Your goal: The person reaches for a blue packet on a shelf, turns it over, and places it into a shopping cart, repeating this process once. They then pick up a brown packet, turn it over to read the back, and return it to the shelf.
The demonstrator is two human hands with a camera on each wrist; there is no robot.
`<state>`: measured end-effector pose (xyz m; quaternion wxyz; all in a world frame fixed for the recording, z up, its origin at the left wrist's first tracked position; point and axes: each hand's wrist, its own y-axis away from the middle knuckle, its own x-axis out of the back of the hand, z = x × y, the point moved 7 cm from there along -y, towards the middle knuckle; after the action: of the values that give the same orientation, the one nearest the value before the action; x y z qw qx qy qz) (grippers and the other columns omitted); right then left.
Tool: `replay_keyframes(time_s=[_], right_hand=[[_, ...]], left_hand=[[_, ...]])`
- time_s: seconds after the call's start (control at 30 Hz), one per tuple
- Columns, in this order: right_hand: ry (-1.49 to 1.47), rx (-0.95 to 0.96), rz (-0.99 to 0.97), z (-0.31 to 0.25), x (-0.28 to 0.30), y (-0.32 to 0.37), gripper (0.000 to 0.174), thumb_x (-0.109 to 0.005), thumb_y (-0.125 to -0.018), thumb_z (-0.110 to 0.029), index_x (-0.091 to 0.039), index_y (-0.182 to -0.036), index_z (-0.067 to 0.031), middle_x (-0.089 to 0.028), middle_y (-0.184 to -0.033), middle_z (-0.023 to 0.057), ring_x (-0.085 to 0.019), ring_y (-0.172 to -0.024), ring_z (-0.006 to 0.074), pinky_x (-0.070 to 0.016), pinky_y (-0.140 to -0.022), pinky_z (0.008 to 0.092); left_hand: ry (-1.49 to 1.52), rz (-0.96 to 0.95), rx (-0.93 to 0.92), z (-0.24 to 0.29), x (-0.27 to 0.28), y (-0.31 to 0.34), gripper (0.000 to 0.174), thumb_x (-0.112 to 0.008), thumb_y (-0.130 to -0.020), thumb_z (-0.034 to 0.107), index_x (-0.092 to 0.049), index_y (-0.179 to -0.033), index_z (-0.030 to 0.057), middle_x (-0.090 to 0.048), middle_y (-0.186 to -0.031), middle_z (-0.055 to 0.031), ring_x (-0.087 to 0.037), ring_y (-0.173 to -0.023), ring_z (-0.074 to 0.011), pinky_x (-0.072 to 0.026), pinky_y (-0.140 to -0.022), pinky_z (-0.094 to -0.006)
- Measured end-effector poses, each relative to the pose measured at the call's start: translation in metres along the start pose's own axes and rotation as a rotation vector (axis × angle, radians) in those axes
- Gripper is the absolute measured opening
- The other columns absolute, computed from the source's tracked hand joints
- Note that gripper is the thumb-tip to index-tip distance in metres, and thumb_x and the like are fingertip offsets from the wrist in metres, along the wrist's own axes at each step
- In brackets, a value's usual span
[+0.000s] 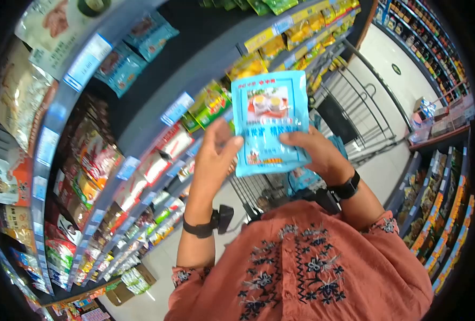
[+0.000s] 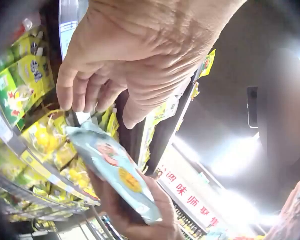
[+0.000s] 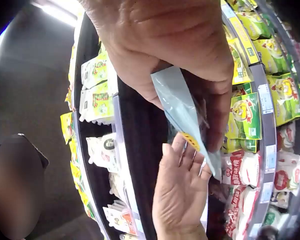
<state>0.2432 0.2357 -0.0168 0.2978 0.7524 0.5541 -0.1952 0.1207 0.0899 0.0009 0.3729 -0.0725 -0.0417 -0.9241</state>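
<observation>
A light-blue food packet (image 1: 272, 144), printed with a picture of halved eggs, is held up in front of the chest. My right hand (image 1: 325, 158) grips its right edge, thumb on the printed front and fingers behind. Beside the left edge is my left hand (image 1: 214, 152), its thumb close to the packet. The left wrist view shows that left hand (image 2: 135, 55) with fingers loosely bent, above the packet (image 2: 117, 167). From the right wrist, the packet (image 3: 177, 100) appears nearly edge-on under the right hand (image 3: 175, 40), with the left palm facing it.
Shelves of bagged foods curve along the left, with similar blue packets (image 1: 120, 68) on an upper one. A wire shopping cart (image 1: 374, 109) stands ahead, blue packets (image 1: 301, 181) inside it. More shelves (image 1: 435, 198) line the right. A cardboard box (image 1: 122, 294) sits on the floor.
</observation>
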Motion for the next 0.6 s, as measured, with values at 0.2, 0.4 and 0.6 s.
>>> replay_keyframes(time_s=[0.2, 0.4, 0.6], right_hand=[[0.141, -0.057, -0.156, -0.038, -0.022, -0.017, 0.054, -0.067, -0.086, -0.014, -0.05, -0.134, 0.0036, -0.064, -0.122, 0.0137, -0.066, -0.105, 0.0219, -0.0529, -0.093, 0.0349], [0.217, 0.05, -0.351, -0.061, -0.036, -0.08, 0.045, -0.067, -0.088, -0.02, -0.057, -0.126, 0.0026, -0.066, -0.115, 0.0112, -0.066, -0.098, 0.0155, -0.054, -0.085, 0.0302], [0.689, 0.248, -0.27, -0.108, -0.034, -0.191, 0.045, -0.063, -0.091, -0.022, -0.054, -0.128, 0.0027, -0.065, -0.111, 0.008, -0.062, -0.095, 0.0143, -0.0508, -0.083, 0.0285]], left_hand=[[0.271, -0.155, 0.208, 0.013, -0.003, -0.015, 0.046, -0.07, -0.091, 0.025, -0.057, -0.128, 0.0001, -0.065, -0.114, -0.0066, -0.059, -0.101, -0.0122, -0.0449, -0.086, -0.0286], [0.181, 0.007, 0.109, 0.026, 0.028, -0.059, 0.033, -0.07, -0.089, 0.025, -0.063, -0.116, 0.0069, -0.068, -0.093, 0.0009, -0.058, -0.074, -0.0049, -0.0417, -0.059, -0.0204], [0.018, 0.193, 0.038, 0.056, 0.098, -0.134, 0.033, -0.071, -0.087, 0.025, -0.062, -0.115, 0.0081, -0.068, -0.095, 0.0004, -0.059, -0.073, -0.0061, -0.0434, -0.057, -0.0214]])
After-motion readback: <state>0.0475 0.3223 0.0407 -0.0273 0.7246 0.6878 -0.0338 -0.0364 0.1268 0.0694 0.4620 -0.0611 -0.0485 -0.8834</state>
